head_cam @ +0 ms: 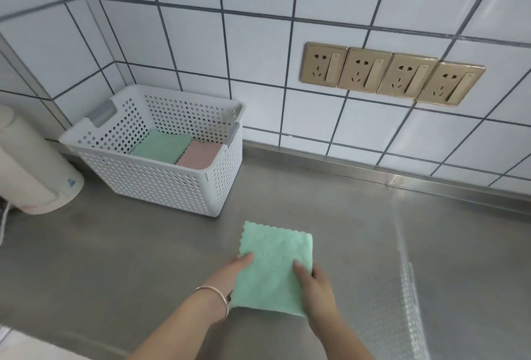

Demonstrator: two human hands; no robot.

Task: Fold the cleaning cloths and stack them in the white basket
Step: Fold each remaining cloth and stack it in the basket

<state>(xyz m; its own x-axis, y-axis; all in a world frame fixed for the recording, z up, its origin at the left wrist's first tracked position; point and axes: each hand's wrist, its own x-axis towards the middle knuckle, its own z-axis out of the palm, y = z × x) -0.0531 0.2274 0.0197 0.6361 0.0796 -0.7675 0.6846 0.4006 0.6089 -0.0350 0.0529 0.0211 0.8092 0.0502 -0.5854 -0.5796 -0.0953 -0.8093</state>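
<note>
A folded green cloth (274, 266) is held over the steel counter near its front edge. My left hand (230, 275) grips the cloth's left edge, thumb on top. On the right edge, my right hand (314, 287) pinches it the same way. The white perforated basket (161, 184) stands at the back left against the tiled wall. Inside it lie a folded green cloth (161, 145) and, to its right, a folded pink cloth (199, 155), side by side.
A cream-coloured round appliance (31, 170) stands left of the basket, with a white cord at the left edge. Several gold wall sockets (392, 75) sit on the tiled wall at the right. The steel counter (373, 244) stretches to the right.
</note>
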